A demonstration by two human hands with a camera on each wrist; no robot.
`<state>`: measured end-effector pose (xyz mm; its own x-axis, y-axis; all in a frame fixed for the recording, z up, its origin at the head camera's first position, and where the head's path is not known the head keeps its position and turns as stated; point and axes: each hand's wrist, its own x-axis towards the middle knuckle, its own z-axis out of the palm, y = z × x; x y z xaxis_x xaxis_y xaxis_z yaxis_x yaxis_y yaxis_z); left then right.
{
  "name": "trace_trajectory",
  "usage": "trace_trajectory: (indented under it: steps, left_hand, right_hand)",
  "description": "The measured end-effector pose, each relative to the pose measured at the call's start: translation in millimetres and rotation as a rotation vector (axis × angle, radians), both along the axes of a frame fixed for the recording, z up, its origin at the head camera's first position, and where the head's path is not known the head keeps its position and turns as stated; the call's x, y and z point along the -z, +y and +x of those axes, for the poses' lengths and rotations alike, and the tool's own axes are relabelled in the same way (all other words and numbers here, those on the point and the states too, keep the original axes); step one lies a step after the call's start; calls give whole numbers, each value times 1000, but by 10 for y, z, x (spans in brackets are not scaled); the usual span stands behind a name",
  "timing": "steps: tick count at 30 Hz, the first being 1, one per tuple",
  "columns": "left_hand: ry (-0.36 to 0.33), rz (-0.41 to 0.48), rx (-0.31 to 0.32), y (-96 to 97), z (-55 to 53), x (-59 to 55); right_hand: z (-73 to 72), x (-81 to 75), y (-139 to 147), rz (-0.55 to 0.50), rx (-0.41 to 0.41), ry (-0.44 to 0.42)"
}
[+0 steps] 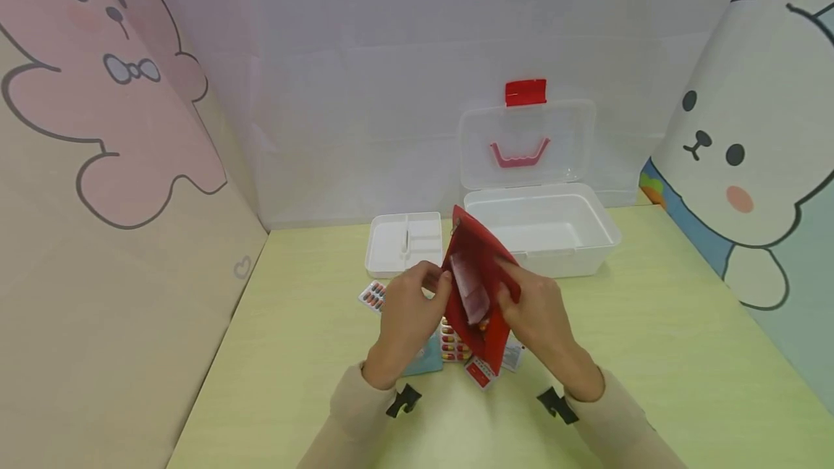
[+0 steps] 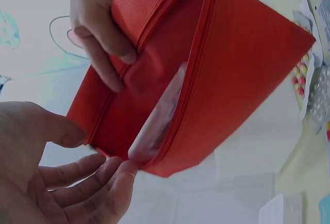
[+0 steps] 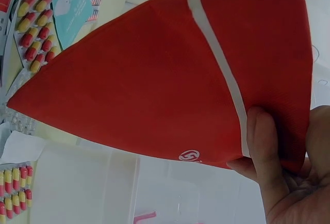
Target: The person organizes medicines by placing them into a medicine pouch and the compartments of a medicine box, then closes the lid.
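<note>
A red zip pouch is held up over the table, tilted, its zipped mouth spread apart. My left hand pinches the pouch's left edge, thumb against fingers at one end of the zipper. On the opposite side my right hand grips the other edge; its fingers reach over the rim in the left wrist view. Inside lies a pale, clear-wrapped packet. The pouch's outer face bears a light stripe and a small white logo. Its bottom is partly hidden.
Under the pouch lie a red-and-yellow capsule blister pack, a teal packet and a red-and-white box. Another blister pack is left of them. Behind stand a white divided tray and a white box, its clear lid raised.
</note>
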<state>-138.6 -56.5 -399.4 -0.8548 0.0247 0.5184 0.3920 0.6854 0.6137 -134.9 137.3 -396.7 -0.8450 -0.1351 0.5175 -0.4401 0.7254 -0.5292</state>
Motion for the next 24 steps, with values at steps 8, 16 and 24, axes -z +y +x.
trace_trajectory:
  steps: [8,16,24]
  left_hand:
    - [-5,-66,-86,-269,-27,-4]
    - [-64,-86,-155,-548,-64,32]
    - [-140,-80,-192,-829,-130,135]
  right_hand:
    - [-7,17,63,-5,13,-44]
    - [-1,42,121,-7,22,-52]
    - [1,40,160,-9,30,-35]
